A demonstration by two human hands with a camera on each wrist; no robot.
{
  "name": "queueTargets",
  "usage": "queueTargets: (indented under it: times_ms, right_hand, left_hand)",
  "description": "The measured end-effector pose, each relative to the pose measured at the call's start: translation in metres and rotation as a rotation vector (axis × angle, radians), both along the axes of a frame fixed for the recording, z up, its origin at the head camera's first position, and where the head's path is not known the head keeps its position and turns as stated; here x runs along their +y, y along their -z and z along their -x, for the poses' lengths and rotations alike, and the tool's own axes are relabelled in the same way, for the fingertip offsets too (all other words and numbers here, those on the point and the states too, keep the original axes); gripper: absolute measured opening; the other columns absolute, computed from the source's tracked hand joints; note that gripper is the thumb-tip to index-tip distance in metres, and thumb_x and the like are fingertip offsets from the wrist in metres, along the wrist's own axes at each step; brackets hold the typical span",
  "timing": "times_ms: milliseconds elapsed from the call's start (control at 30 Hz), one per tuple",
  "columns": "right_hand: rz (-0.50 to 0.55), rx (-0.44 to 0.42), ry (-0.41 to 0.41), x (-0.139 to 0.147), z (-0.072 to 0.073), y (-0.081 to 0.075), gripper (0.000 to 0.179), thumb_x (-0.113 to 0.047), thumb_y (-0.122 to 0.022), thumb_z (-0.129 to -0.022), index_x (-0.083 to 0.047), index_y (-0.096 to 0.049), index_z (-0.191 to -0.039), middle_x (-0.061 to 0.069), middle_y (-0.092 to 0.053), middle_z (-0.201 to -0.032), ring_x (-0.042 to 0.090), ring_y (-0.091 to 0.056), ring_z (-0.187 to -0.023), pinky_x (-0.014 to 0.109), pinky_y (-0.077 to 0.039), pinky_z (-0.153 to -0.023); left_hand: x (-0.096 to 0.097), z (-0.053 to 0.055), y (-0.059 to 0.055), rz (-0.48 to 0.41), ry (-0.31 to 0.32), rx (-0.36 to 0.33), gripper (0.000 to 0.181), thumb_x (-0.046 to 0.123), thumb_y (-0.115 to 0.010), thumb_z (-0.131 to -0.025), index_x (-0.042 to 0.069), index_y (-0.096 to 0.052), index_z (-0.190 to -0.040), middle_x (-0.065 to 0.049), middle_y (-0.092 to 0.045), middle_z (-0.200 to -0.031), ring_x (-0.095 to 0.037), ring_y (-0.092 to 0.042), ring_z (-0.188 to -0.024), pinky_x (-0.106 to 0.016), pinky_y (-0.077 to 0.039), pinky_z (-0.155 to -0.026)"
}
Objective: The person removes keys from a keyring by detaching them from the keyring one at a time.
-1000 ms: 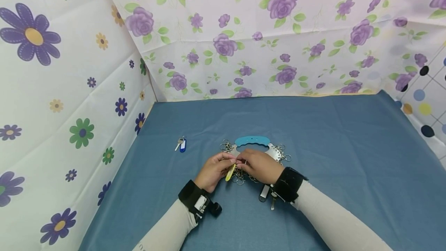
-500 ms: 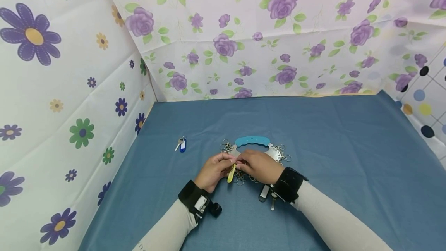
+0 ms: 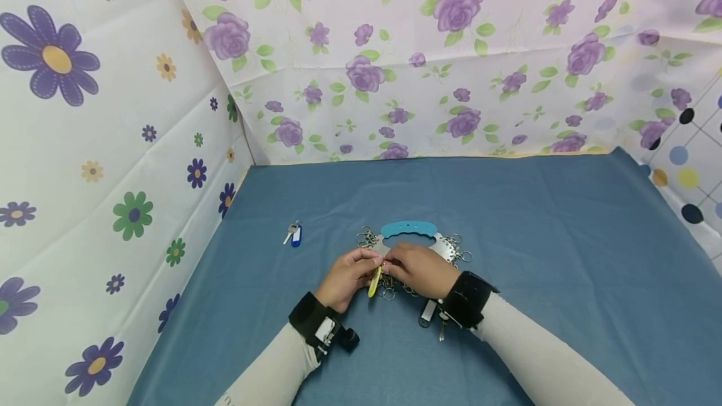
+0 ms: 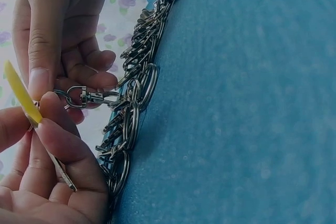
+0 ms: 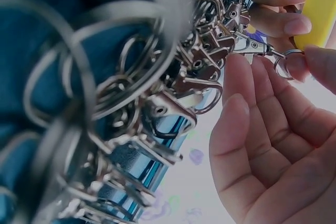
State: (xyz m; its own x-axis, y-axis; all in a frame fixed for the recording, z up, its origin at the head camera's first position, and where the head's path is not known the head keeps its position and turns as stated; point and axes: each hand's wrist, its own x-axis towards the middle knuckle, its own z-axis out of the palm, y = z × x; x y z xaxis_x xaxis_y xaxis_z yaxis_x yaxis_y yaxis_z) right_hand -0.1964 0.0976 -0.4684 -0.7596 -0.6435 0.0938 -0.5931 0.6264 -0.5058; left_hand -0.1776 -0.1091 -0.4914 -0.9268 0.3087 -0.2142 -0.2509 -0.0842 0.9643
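Fingers of my left hand (image 3: 345,275) pinch a key (image 4: 64,174) with a yellow key tag (image 4: 22,93). My right hand (image 3: 422,268) meets it and pinches a split ring (image 5: 283,69) beside the tag. That ring hangs from a swivel snap hook (image 4: 92,97) on the near side of a metal key holder plate (image 3: 440,244) with a turquoise handle (image 3: 408,227). Many more hooks with rings (image 5: 160,109) line the plate's rim. In the head view the hands cover the ring and most of the plate's near edge.
Keys (image 3: 290,230) with a blue tag (image 3: 296,235) lie on the blue cloth (image 3: 536,237) to the left. Just below my right wrist lie a black-framed tag (image 3: 427,312) and its key (image 3: 442,331). Flowered sheets (image 3: 417,80) rise behind and at the left.
The yellow tag has swung from a slant to hang more upright between the fingers. Both hands stay nearly in place.
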Motion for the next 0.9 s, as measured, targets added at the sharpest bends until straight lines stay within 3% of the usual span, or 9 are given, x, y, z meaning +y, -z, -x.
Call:
queueTargets:
  times_ms: [267,533,900]
  right_hand:
    - [0.002,-0.032,0.017,-0.0012,-0.0020,-0.0034,0.026,-0.031,-0.053,-0.106,-0.013,-0.069,-0.117,-0.001,-0.067,-0.105,0.008,-0.061,-0.091,0.033,-0.051,-0.079]
    - [-0.007,-0.033,0.031,-0.0014,-0.0028,-0.0033,0.025,-0.030,-0.053,-0.107,-0.012,-0.066,-0.117,0.001,-0.065,-0.105,0.009,-0.060,-0.088,0.033,-0.051,-0.078]
    - [-0.008,-0.043,0.029,-0.0011,-0.0013,-0.0010,0.024,-0.032,-0.052,-0.107,-0.013,-0.065,-0.115,0.000,-0.065,-0.104,0.008,-0.059,-0.087,0.033,-0.051,-0.078]
  left_hand:
    - [0.0004,-0.0006,-0.0009,-0.003,-0.014,-0.003,0.018,0.018,-0.058,-0.103,0.004,-0.062,-0.115,0.002,-0.068,-0.095,-0.012,-0.062,-0.083,-0.028,-0.048,-0.072]
    - [-0.0008,0.0004,-0.0005,0.001,-0.017,0.002,0.025,0.019,-0.054,-0.105,0.000,-0.057,-0.121,0.000,-0.062,-0.095,-0.011,-0.055,-0.077,-0.030,-0.046,-0.074]
    - [-0.0010,0.0014,-0.0039,-0.007,-0.051,-0.011,0.030,0.015,-0.051,-0.105,-0.006,-0.052,-0.126,0.001,-0.067,-0.096,-0.013,-0.059,-0.080,-0.028,-0.048,-0.073]
